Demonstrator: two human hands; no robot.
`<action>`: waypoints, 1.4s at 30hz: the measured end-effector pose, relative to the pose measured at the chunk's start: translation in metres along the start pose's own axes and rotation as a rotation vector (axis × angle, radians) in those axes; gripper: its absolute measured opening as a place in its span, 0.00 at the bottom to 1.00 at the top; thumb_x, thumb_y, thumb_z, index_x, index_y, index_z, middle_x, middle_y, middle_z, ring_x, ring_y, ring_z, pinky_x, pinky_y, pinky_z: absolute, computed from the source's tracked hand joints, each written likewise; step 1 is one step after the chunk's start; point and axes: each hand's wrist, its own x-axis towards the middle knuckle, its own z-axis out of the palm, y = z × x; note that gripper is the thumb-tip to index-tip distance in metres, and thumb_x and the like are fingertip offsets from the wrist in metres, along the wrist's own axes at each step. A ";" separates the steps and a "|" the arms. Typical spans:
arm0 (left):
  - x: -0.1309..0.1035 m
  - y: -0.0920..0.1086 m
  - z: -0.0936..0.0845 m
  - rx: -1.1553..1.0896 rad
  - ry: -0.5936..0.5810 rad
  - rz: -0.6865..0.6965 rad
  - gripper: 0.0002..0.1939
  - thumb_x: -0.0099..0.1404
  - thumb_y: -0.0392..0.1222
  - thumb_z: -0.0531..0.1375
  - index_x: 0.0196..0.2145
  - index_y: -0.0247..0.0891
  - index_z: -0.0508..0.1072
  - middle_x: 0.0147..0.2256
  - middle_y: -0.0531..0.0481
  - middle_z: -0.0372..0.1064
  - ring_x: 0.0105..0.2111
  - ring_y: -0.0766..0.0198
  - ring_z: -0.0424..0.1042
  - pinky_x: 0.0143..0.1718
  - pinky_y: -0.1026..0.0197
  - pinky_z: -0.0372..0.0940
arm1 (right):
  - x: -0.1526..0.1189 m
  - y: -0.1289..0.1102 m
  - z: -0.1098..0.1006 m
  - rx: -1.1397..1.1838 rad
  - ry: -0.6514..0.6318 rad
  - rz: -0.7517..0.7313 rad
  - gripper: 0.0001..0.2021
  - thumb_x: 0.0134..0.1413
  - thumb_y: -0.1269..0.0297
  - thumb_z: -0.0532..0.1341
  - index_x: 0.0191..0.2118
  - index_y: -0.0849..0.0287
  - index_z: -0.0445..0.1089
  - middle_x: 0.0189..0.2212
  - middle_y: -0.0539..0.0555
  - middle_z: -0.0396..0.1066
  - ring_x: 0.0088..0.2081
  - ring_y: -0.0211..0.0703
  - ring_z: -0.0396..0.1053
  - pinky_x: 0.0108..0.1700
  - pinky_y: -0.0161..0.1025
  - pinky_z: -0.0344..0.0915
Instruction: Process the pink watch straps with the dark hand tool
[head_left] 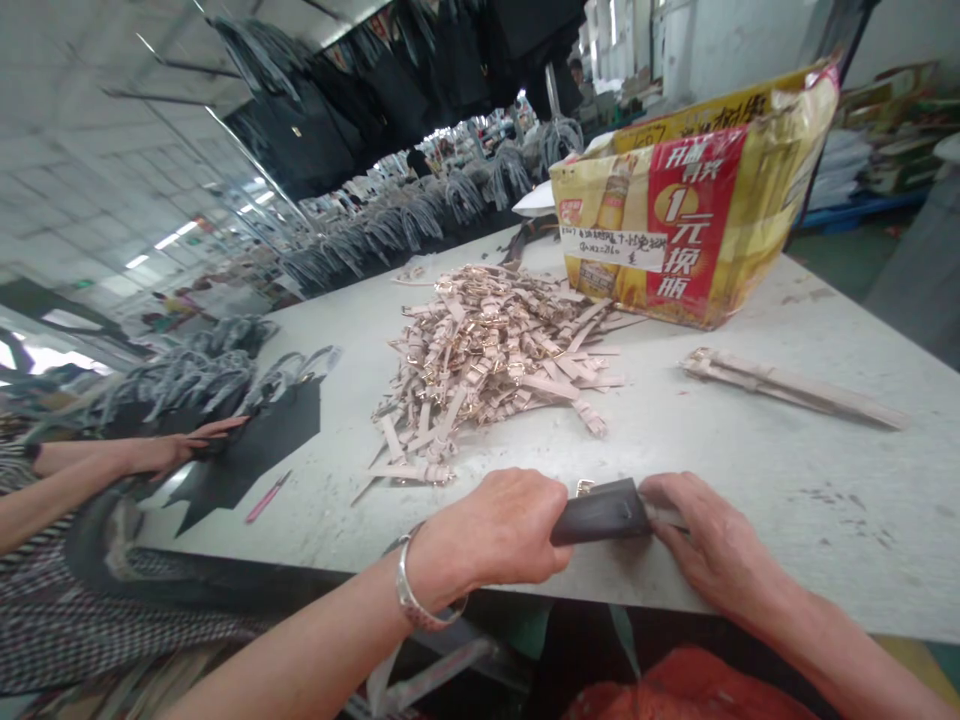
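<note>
My left hand (517,525), a silver bracelet at its wrist, is wrapped round one end of a black, smooth, oblong piece (604,513) whose kind I cannot tell. Close beside that piece's upper edge shows a small gold buckle (585,487). At the other end, the closed fingers of my right hand (701,535) pinch a pale strap (667,514), mostly covered by the fingers. Beyond both hands lies a big heap of pale pink buckle straps (487,350). A small bundle of similar straps (795,387) rests to the right.
A yellow and red cardboard box (705,220) stands behind the heap on the white table (787,490). At left, a co-worker's hands (180,447) touch a black sheet (277,440); a pink-handled tool (268,498) lies nearby. Grey bundles (427,215) hang at the back.
</note>
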 end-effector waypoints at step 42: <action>-0.001 -0.052 0.040 -0.532 0.027 -0.296 0.16 0.56 0.51 0.57 0.34 0.36 0.71 0.25 0.50 0.71 0.18 0.65 0.68 0.17 0.66 0.56 | 0.002 -0.002 -0.005 0.013 -0.087 0.050 0.05 0.56 0.68 0.54 0.38 0.55 0.64 0.34 0.53 0.68 0.37 0.47 0.66 0.39 0.42 0.64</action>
